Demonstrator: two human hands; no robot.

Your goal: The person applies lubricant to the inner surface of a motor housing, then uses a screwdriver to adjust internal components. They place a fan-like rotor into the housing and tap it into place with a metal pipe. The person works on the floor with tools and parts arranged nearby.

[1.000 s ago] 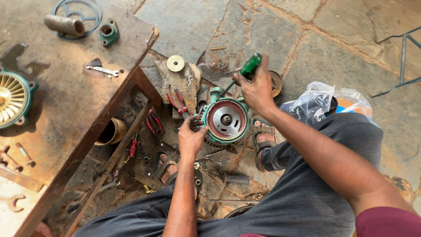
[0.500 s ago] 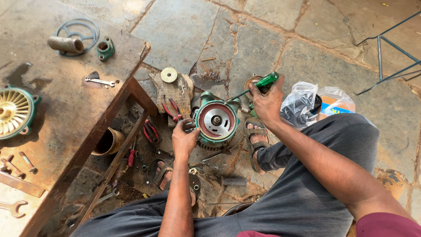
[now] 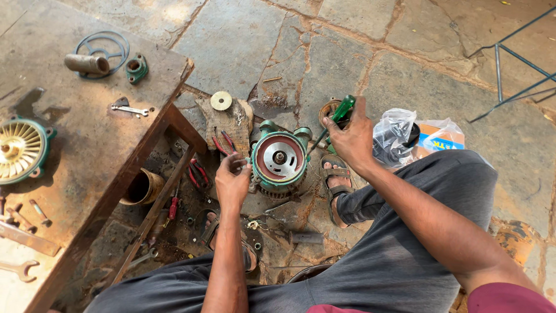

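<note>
The person sat on the stone floor (image 3: 243,46) beside a low wooden bench (image 3: 87,139). Between the knees, just off the bench's right edge, stood a green motor housing (image 3: 280,161) with its round red-and-silver face turned up and a small shaft in the middle.

The left hand (image 3: 233,179) was at the left rim of the housing, fingers curled and pressed against it; whether it pinched a small part there, I cannot tell. The right hand (image 3: 353,136) was closed around a green-handled screwdriver (image 3: 339,115), and its dark shaft slanted down toward the upper right rim of the housing.

A sandalled foot (image 3: 335,174) rested just right of the housing. Near the right hand lay a clear plastic bag (image 3: 399,136). Beyond the housing, on the floor, a wooden block (image 3: 229,122) carried a small round disc (image 3: 220,101), and red-handled pliers (image 3: 200,173) lay by the bench's leg.

On the bench, a yellow finned fan cover (image 3: 20,149) lay at the left edge, a small spanner (image 3: 130,109) near the right edge, and a short metal pipe (image 3: 86,64) with a green flange (image 3: 136,68) toward the far edge.
</note>
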